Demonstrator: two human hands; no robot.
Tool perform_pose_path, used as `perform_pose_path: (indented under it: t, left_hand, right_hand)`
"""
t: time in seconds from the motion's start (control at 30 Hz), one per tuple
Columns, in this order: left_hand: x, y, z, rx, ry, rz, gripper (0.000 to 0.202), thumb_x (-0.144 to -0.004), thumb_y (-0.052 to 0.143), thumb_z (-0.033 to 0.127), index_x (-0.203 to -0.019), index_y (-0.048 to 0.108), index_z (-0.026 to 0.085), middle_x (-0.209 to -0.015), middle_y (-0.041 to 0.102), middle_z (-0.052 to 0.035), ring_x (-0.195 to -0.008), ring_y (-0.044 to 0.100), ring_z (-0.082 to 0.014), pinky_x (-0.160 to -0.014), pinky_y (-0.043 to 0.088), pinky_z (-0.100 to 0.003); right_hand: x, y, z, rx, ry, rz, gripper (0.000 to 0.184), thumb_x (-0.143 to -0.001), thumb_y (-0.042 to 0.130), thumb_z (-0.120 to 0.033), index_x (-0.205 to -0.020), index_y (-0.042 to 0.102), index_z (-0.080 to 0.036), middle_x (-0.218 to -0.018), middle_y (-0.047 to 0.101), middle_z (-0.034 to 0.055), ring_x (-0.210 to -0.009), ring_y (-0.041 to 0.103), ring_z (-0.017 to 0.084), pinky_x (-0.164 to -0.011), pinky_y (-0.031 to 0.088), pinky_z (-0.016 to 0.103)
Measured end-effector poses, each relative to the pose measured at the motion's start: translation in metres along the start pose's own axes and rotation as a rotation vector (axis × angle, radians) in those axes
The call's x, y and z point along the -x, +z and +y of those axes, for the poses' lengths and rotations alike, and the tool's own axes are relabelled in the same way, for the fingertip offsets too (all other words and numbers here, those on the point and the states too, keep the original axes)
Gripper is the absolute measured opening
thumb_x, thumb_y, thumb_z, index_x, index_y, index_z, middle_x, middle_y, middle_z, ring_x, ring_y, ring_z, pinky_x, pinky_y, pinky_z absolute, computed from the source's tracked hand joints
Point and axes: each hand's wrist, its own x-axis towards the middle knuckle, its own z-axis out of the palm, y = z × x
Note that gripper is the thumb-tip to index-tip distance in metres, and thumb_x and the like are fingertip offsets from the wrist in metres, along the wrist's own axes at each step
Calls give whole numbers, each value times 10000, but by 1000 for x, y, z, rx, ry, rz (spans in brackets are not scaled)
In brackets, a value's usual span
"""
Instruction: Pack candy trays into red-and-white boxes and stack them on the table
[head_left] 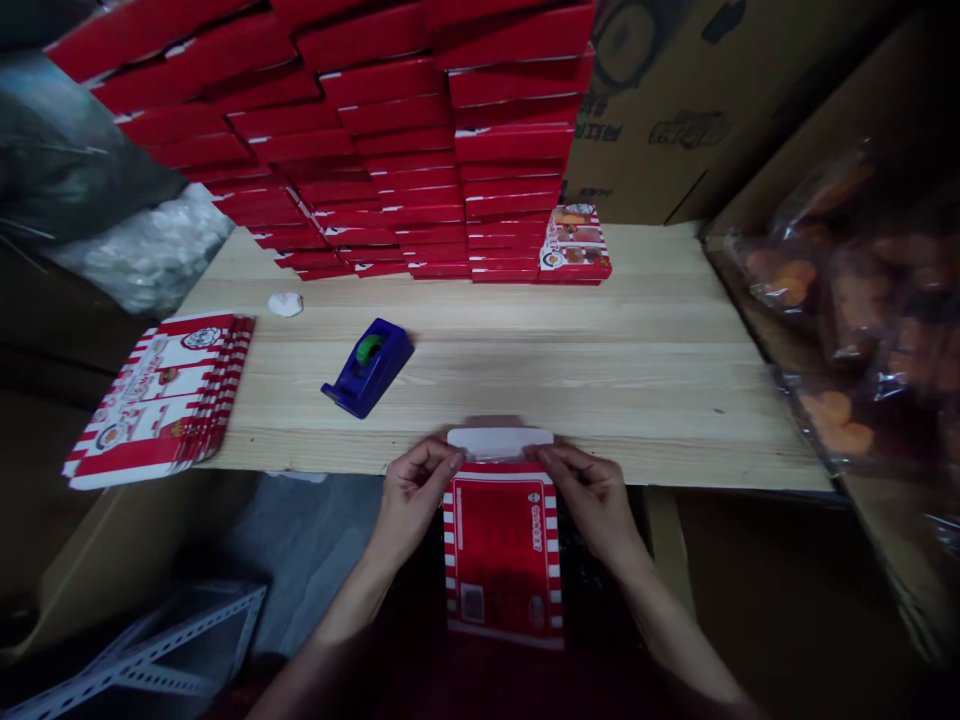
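A red and white cardboard box (502, 550) hangs over the table's near edge, its white end flap (500, 440) raised at the far end. My left hand (416, 490) pinches the upper left corner of this box between thumb and fingers. At the upper right corner, my right hand (592, 495) pinches it the same way. Whether the box holds anything is hidden. Beyond my left hand, a blue tape dispenser (382, 370) with a green roll (369, 348) sits on the wooden table (585, 370).
Red boxes (397, 150) are piled high at the back. Flat printed cartons (165, 395) lie stacked at the left edge, near a crumpled white scrap (286, 304). On the right, a large carton holds bagged orange items (836, 420). A metal frame (157, 640) stands below left.
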Motion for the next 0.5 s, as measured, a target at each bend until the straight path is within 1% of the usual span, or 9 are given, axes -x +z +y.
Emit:
perform_pose_path:
  t: [0.07,0.13,0.2,0.23,0.3,0.33,0.4,0.43,0.5]
  left_hand:
    - [5,2,4,-8,-8,4,198,-934,716,349,-837,701,177,-826,668,-11,-737,582,-138,-692,445,-243]
    - [11,3,4,-15,-37,7,208,-936,716,343,-821,690,172,-788,649,-2,-721,567,-129,-685,438,-237]
    - [14,6,-1,19,-62,36,212,-922,733,325,-798,659,170,-754,624,13,-709,556,-115,-683,436,-223]
    - [14,8,-5,64,-66,61,195,-905,753,308,-816,641,177,-749,616,25,-705,557,-109,-685,441,-217]
    - [11,11,-9,198,-64,96,204,-859,798,270,-937,619,209,-759,623,47,-711,585,-106,-707,469,-218]
    - [8,13,-9,272,-67,93,283,-834,817,253,-1031,614,231,-776,640,52,-727,612,-114,-725,489,-228]
    - [3,15,-7,375,-121,15,442,-826,813,242,-1220,613,254,-889,713,16,-848,682,-157,-806,531,-278]
    - [1,15,-4,396,-170,-45,440,-844,791,253,-1256,637,238,-963,744,-21,-929,703,-190,-855,542,-310]
    - [-1,13,-1,384,-266,-153,332,-887,735,275,-1208,726,195,-1100,772,-83,-1072,707,-252,-951,534,-363]
  right_hand:
    - [-3,-4,-4,-12,21,-28,150,-904,751,-421,-952,849,-320,-927,824,32,-896,745,230,-821,580,375]
    - [-3,-5,-1,-72,72,-43,123,-875,786,-400,-894,846,-294,-879,820,33,-850,748,223,-784,585,359]
    - [1,-3,7,-147,114,-10,110,-850,811,-389,-860,824,-280,-835,811,23,-780,745,208,-726,589,340]
    - [3,0,11,-174,119,23,103,-850,811,-386,-873,805,-286,-837,807,12,-763,744,198,-710,591,332]
    - [5,4,16,-230,109,85,114,-852,812,-367,-935,761,-309,-927,807,-3,-811,753,190,-730,600,325]
    - [6,6,15,-278,107,101,156,-850,815,-347,-985,741,-322,-1021,805,-2,-883,759,194,-767,607,331]
    - [4,7,9,-393,140,64,293,-856,807,-314,-1131,709,-348,-1236,766,10,-1065,742,217,-870,611,366]
    - [2,6,4,-443,184,5,359,-864,796,-307,-1206,695,-350,-1311,739,21,-1136,721,231,-918,605,388]
    - [-1,1,-5,-484,298,-146,415,-883,769,-322,-1291,689,-332,-1336,735,41,-1184,706,252,-971,591,420]
